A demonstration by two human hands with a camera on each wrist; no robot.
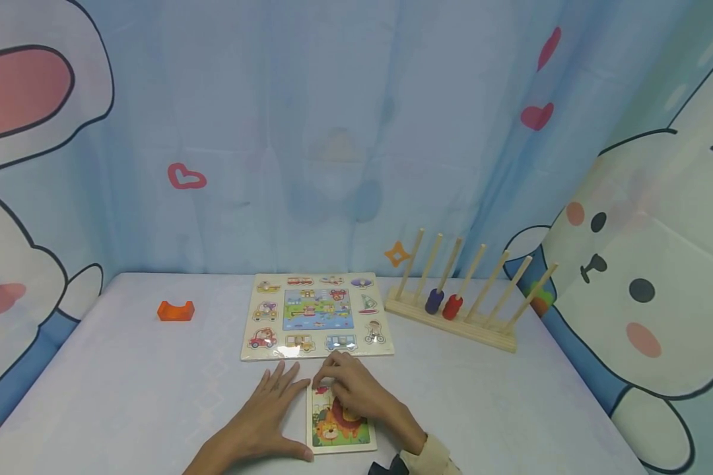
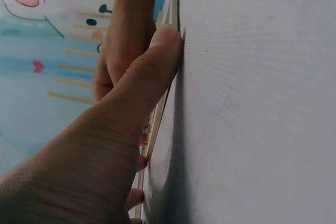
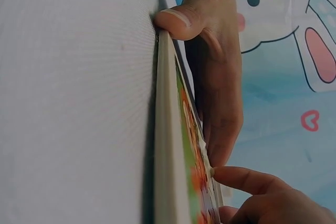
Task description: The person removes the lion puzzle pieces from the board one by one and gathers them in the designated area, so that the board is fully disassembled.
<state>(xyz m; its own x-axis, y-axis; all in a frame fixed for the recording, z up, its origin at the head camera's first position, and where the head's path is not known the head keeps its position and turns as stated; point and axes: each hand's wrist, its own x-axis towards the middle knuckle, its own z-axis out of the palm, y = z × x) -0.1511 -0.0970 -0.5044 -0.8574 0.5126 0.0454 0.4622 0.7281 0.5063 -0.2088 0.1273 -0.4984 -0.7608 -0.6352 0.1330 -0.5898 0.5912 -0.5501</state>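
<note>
Bracing the small lion puzzle [image 1: 341, 432] appears to be the function of the left hand [image 1: 267, 415]: its fingers are spread and nearly straight, the thumb touches the near left corner, and the index fingertip lies at or just beside the far left corner. This span along one side probably keeps the frame from sliding on the white table [image 1: 125, 389]. The puzzle lies flat, picture side up, at the near edge of the view and directly before the person, a position that suits work by both hands. The right hand [image 1: 356, 386] reaches over the far part of the puzzle with bent fingers, the index fingertip down at its surface; whether a loose piece is pinched there cannot be told, since the hand covers that area. The larger vehicle puzzle [image 1: 317, 310] lies flat just beyond the hands, seemingly to leave working room. The counting rack [image 1: 481, 333] stands at the far right, its pegs upright through a blue bead stack [image 1: 434, 301] and a red bead stack [image 1: 453, 307]. An orange block [image 1: 175, 311] rests well apart at the left, untouched.
</note>
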